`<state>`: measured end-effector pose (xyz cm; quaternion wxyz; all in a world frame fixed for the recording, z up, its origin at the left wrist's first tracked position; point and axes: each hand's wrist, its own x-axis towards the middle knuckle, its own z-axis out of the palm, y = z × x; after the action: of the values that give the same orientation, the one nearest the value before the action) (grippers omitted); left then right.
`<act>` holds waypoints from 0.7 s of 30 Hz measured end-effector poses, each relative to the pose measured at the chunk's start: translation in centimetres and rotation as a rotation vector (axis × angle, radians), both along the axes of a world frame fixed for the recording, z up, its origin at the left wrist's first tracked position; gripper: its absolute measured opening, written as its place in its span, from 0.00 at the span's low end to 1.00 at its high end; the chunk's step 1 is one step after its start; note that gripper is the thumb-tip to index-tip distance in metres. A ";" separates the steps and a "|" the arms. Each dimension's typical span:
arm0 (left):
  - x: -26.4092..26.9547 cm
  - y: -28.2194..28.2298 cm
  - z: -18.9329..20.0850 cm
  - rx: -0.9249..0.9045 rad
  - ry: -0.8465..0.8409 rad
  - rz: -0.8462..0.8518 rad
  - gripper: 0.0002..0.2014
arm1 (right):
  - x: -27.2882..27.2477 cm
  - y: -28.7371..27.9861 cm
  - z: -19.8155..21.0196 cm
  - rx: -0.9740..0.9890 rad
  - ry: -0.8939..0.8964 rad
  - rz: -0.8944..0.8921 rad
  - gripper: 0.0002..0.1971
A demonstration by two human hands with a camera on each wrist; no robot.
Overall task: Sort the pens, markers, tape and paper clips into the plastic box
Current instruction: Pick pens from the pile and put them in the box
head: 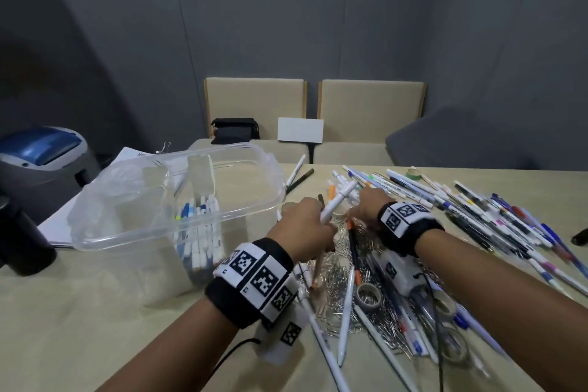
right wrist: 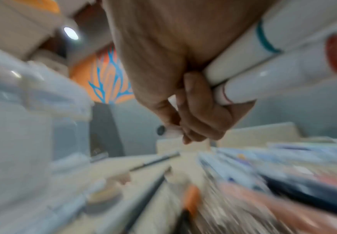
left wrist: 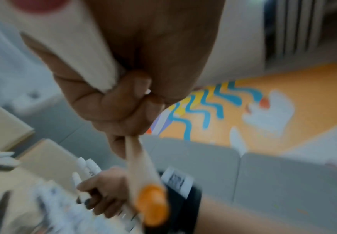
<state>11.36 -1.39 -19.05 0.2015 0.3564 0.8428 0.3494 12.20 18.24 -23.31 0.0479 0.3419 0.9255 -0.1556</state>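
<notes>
Gripping several pens at once invites a slip: the left hand (head: pixel 305 226) curls round a white marker (head: pixel 337 204) and a beige orange-capped pen (left wrist: pixel 143 172), so one could drop short of the clear plastic box (head: pixel 178 197) (just left, pens already inside). The right hand (head: pixel 369 207), fingers curled round white markers (right wrist: pixel 263 66), hovers above the scattered pile (head: pixel 413 264), wrists close together.
</notes>
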 end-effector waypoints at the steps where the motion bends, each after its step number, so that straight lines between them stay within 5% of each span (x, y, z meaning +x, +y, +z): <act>1: 0.3 -1.0 1.1 0.073 -0.067 -0.011 0.06 | 0.2 -0.1 0.7 -0.021 0.040 -0.013 0.14; 5: -1.1 -6.5 6.1 0.316 -0.311 0.036 0.07 | 1.2 -2.6 6.0 -0.121 0.291 0.058 0.11; 9: -6.1 -11.8 9.1 0.322 -0.232 0.303 0.03 | 1.2 -7.9 11.2 -0.403 0.486 0.211 0.13; 15: -11.2 -15.5 8.2 0.032 -0.183 0.471 0.13 | -2.1 -16.7 13.0 -0.602 0.363 0.379 0.12; 21: -10.9 -16.3 8.6 0.117 -0.302 0.477 0.10 | -5.6 -20.5 12.2 -0.521 0.268 0.348 0.05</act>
<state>0.45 -17.67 -10.44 0.2160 0.1030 0.8417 0.4839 6.60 -2.29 -11.14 0.0374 0.1319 0.8972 -0.4198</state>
